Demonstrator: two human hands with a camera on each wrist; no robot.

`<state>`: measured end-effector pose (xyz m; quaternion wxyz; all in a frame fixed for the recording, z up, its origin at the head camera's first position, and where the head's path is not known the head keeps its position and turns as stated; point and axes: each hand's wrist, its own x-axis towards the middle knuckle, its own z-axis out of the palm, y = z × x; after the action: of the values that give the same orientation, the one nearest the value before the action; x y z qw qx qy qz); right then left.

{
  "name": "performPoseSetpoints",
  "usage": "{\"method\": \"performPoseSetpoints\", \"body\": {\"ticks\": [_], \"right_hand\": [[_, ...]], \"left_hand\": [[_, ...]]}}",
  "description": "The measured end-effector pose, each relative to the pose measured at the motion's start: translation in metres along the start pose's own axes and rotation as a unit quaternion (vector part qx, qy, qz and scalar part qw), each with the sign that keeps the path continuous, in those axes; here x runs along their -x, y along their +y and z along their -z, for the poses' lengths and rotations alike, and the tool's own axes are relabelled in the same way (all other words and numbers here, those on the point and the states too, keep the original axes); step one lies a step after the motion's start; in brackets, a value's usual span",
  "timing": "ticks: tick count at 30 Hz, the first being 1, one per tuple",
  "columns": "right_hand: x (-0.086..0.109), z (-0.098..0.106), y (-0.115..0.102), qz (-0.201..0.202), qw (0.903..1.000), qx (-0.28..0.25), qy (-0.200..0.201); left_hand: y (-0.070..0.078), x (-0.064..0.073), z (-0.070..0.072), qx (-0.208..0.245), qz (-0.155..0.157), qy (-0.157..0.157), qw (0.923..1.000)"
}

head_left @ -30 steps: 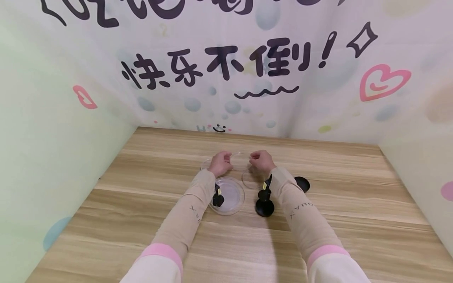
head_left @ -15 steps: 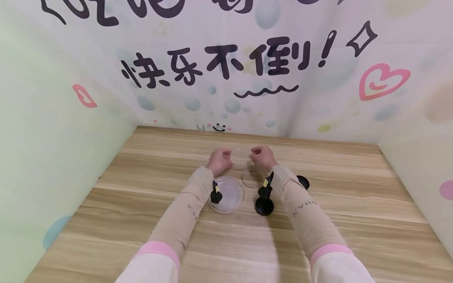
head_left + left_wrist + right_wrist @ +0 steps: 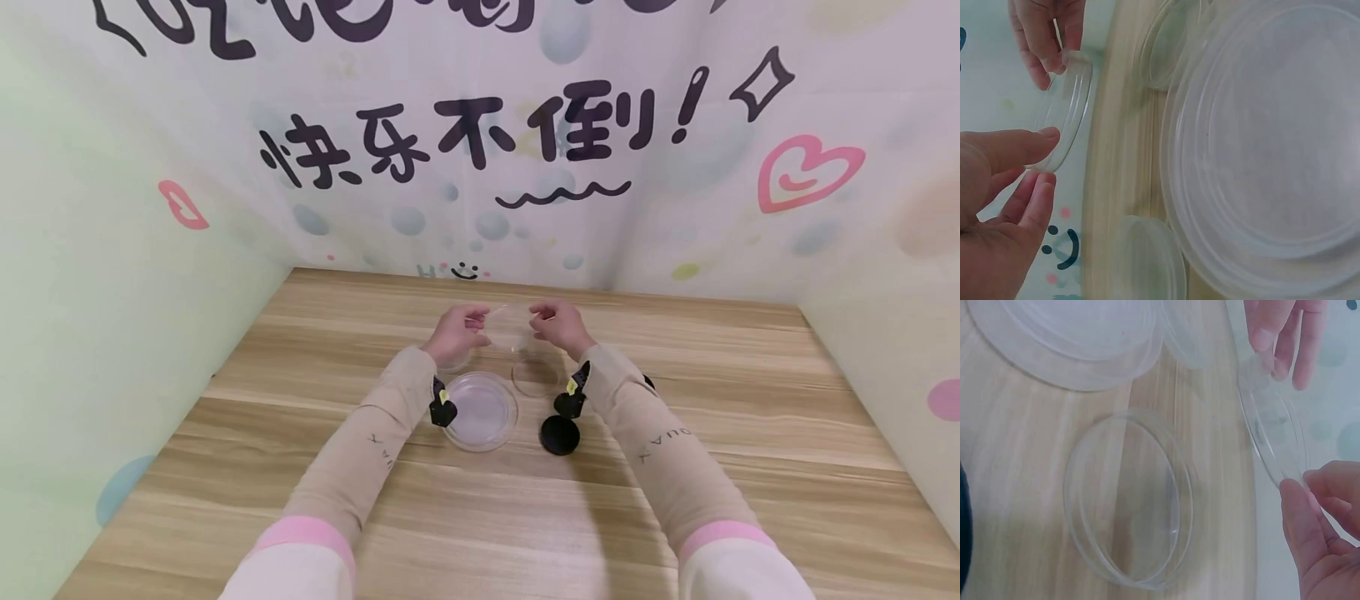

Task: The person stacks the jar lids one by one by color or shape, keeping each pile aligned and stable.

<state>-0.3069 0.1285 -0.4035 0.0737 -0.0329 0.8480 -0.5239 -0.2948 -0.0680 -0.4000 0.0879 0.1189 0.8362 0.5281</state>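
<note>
Between my two hands a small clear petri dish [image 3: 508,327] is held up over the back of the table, its side turned toward the left wrist camera. My left hand [image 3: 456,331] pinches its left edge between thumb and fingers. On the opposite edge, my right hand [image 3: 561,327] pinches it the same way. Both grips show in the right wrist view, where the dish [image 3: 1272,431] stands tilted. A second small clear dish [image 3: 1129,581] lies below my right hand. Another small clear dish [image 3: 1150,262] sits below my left hand, partly covered by it in the head view.
A large clear round dish [image 3: 481,446] rests on the wooden table [image 3: 480,533] between my forearms. To its right is a black round disc [image 3: 560,435]. A second black disc [image 3: 649,382] is mostly hidden behind my right sleeve. A printed cloth wall [image 3: 420,242] stands behind the table.
Both hands have risen and moved slightly toward the back wall with the petri dish between them. The small dish under my left hand now shows more. The other dishes have stayed put.
</note>
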Motion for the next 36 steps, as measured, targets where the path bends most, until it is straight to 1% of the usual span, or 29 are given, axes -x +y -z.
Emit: {"method": "performPoseSetpoints", "body": {"ticks": [4, 7, 12, 17, 22, 26, 31, 36], "right_hand": [[0.003, 0.001, -0.004, 0.006, 0.9999, -0.013, -0.009], [0.005, 0.002, -0.007, 0.009, 0.9997, -0.018, -0.017], [0.011, 0.001, -0.014, 0.02, 0.9993, -0.015, -0.029], [0.018, -0.001, -0.018, 0.048, 0.9978, 0.002, -0.045], [0.024, -0.006, -0.018, 0.075, 0.9945, 0.024, -0.068], [0.029, -0.01, -0.021, 0.084, 0.9928, 0.03, -0.08], [0.034, -0.016, -0.024, 0.098, 0.9895, 0.043, -0.097], [0.04, -0.022, -0.024, 0.105, 0.986, 0.057, -0.116]], "left_hand": [[0.003, 0.003, 0.003, -0.012, 0.001, -0.013, 0.9998], [0.006, 0.007, 0.006, -0.017, 0.009, -0.022, 0.9996], [0.008, 0.014, 0.011, -0.014, 0.006, -0.041, 0.9991], [0.009, 0.022, 0.017, -0.014, 0.003, -0.054, 0.9985], [0.007, 0.028, 0.022, -0.037, -0.004, -0.056, 0.9977], [0.008, 0.033, 0.025, -0.046, -0.014, -0.054, 0.9974], [0.006, 0.038, 0.029, -0.055, -0.035, -0.056, 0.9963], [0.002, 0.045, 0.032, -0.081, -0.035, -0.074, 0.9934]]}}
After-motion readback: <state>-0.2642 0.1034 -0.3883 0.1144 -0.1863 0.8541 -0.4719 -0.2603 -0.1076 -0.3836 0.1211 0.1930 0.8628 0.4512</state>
